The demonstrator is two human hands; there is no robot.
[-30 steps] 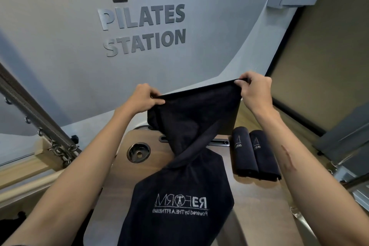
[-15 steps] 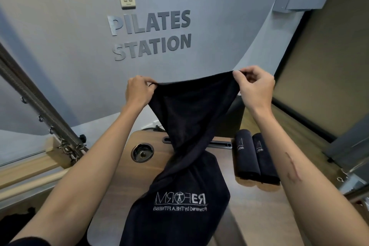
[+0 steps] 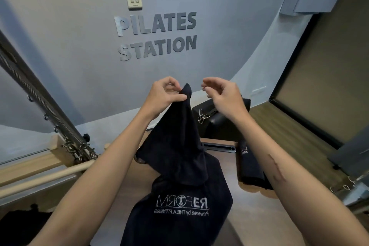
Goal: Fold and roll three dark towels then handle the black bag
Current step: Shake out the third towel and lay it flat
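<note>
Head view, nearest: towel (image 3: 179, 205) draped on wooden top (image 3: 259, 225), logo side up, lettering reading mirrored, lower end running out of frame.
Towel, upper part: lifted off the top, gathered to a peak, both upper corners seemingly together.
Left hand (image 3: 163, 96): pinched shut on the peak of the towel, thumb and forefinger clamping the cloth.
Right hand (image 3: 223, 94): empty, fingers loosely curled, just beside the peak, not touching cloth.
Step, as judged: halving the third towel lengthwise before rolling.
Doing it well: keep the left pinch firm; take the hanging fold with the right, lower down; pull taut so edges meet; check hems align before laying flat.
Laying down: set on bare wood left of the rolls, logo placed so that it ends outside, matching the finished ones.
Risk: twist in the hanging cloth likely to crease the fold unless shaken out.
Rolls (image 3: 251, 164): dark, side by side on the top, right of the towel, partly hidden by the right forearm; count unclear.
Bag (image 3: 219, 124): black, behind the top, metal clip on its strap, untouched.
</note>
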